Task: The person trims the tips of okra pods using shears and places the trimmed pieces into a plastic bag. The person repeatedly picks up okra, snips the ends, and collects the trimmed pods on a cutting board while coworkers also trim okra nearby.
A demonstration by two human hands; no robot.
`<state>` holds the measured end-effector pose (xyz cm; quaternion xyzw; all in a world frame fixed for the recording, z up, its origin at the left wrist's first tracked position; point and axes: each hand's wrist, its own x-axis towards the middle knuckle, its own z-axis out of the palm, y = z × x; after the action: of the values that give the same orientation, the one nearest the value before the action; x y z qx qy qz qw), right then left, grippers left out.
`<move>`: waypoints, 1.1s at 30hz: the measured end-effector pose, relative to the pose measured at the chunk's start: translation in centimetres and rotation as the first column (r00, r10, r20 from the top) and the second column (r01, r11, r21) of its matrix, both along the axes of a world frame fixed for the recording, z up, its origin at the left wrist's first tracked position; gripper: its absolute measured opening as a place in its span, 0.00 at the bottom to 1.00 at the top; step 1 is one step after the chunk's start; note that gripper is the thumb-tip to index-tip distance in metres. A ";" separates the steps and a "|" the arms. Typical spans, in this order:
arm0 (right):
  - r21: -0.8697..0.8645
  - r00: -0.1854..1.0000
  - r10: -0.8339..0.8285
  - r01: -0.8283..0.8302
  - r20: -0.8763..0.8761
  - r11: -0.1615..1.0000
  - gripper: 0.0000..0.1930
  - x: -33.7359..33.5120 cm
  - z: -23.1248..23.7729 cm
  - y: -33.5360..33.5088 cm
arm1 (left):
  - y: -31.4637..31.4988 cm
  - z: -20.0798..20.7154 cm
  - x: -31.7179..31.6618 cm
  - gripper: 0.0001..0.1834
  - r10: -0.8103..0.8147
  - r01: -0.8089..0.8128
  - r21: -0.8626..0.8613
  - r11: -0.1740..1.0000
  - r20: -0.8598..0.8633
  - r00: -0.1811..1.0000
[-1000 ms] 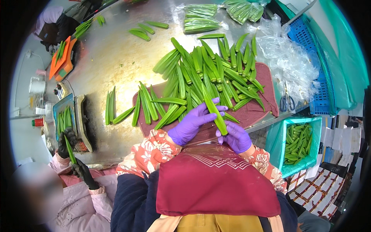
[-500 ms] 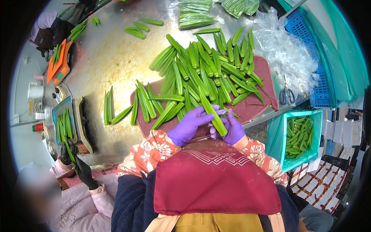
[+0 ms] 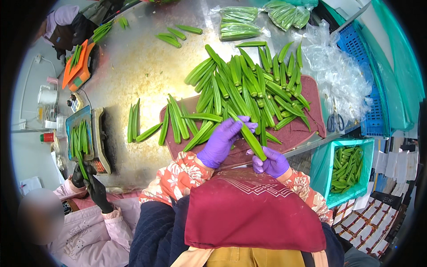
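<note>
A large green okra pod (image 3: pixel 251 141) slants between my two hands, above the near edge of a maroon cloth (image 3: pixel 307 131). My left hand (image 3: pixel 221 143), in a purple glove, pinches it along its upper part with thumb and fingers. At the pod's lower, thick end, my right hand (image 3: pixel 275 163), gloved alike, has its fingers and thumb closed around the tip. Just beyond my hands lies a heap of okra (image 3: pixel 242 82), spread over the cloth and the metal table (image 3: pixel 147 84). Several loose pods lie left of the heap.
A teal-lined bin (image 3: pixel 318 178) of okra stands at right, with scissors (image 3: pixel 335 121) and clear plastic bags (image 3: pixel 331 66) behind it. Bagged okra (image 3: pixel 240 23) lies at the far side. At left, a co-worker's dark-gloved hands (image 3: pixel 91 184) hold a pod beside a scale (image 3: pixel 98 138).
The view has shifted, so the table sits farther right and lower. My left hand still grips the same pod, and my right hand stays at its thick end.
</note>
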<state>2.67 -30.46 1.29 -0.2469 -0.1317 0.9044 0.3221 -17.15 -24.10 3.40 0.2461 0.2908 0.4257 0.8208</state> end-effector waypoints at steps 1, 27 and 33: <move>-0.013 1.000 0.013 -0.013 -0.022 1.000 0.26 0.1 -0.1 0.0 | 0.0 -0.3 -0.2 0.20 0.026 -0.026 0.014 1.000 -0.003 1.000; 0.315 0.736 -0.258 0.064 0.625 0.947 0.18 4.1 -2.7 -1.5 | -0.8 -2.0 -0.9 0.11 -0.102 0.091 -0.186 0.978 -0.050 0.994; 0.085 0.999 0.031 -0.034 0.029 0.996 0.27 1.8 0.9 -0.8 | -1.4 -0.4 0.9 0.26 -0.194 0.204 -0.155 0.967 0.078 0.978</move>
<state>4.49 -31.24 2.19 -0.2431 -0.1789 0.8995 0.3158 -16.23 -25.48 3.03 0.1933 0.2725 0.3234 0.8853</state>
